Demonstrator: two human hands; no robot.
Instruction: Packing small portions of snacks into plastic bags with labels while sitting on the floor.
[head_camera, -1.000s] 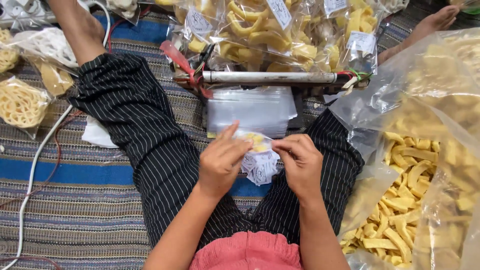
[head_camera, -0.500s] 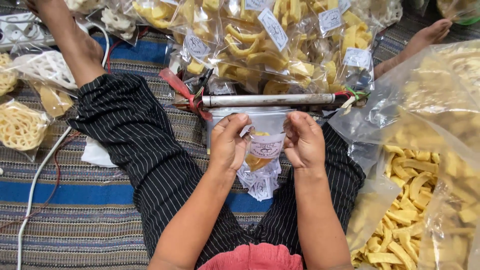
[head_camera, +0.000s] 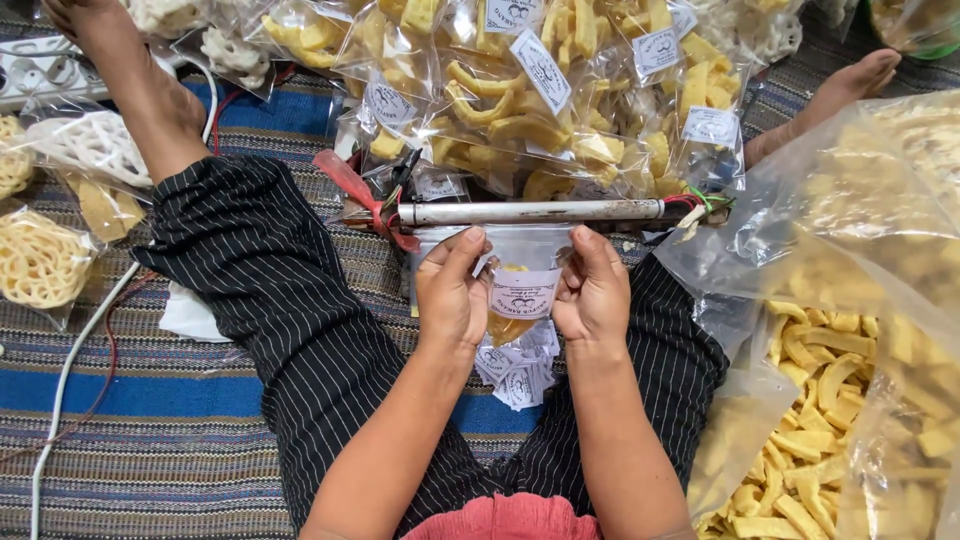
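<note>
Plastic snack bag (head_camera: 520, 262) between both hands' grip

The person wears loose black trousers (head_camera: 300, 330) with thin white pinstripes, covering both legs down past the knee and gathering in soft folds. At the bottom edge a strip of a coral-red top (head_camera: 510, 518) shows at the waist. The forearms are bare, with no sleeves, watch or bracelets. The left hand (head_camera: 452, 295) and right hand (head_camera: 592, 298) carry no rings or gloves. Both feet are bare.
</note>
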